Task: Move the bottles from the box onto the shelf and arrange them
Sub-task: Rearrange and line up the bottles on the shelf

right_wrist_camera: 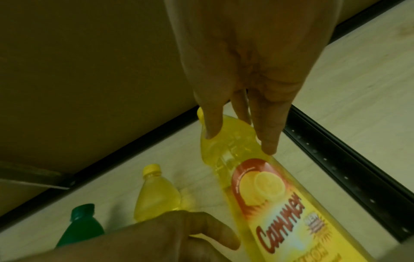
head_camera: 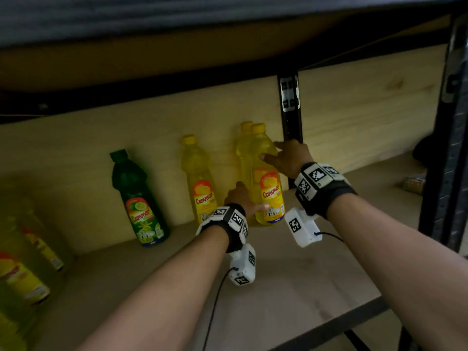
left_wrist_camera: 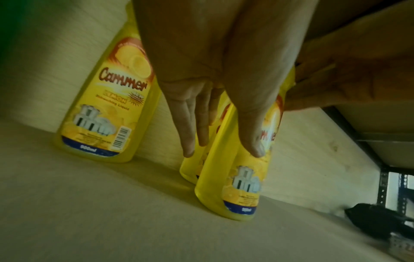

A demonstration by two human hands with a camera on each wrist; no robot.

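Two yellow dish-liquid bottles stand one behind the other at the shelf's back wall. My left hand holds the front bottle low down, thumb across its label and fingers slipped between it and the rear bottle. My right hand holds the same bottle's shoulder, thumb on one side and fingers on the other. The bottle's base rests on the shelf board. Another yellow bottle and a green bottle stand to the left. The box is out of view.
Blurred yellow bottles crowd the near left. A black upright post runs behind my right hand, and another post stands at the front right. A dark object and a small packet lie far right on the shelf.
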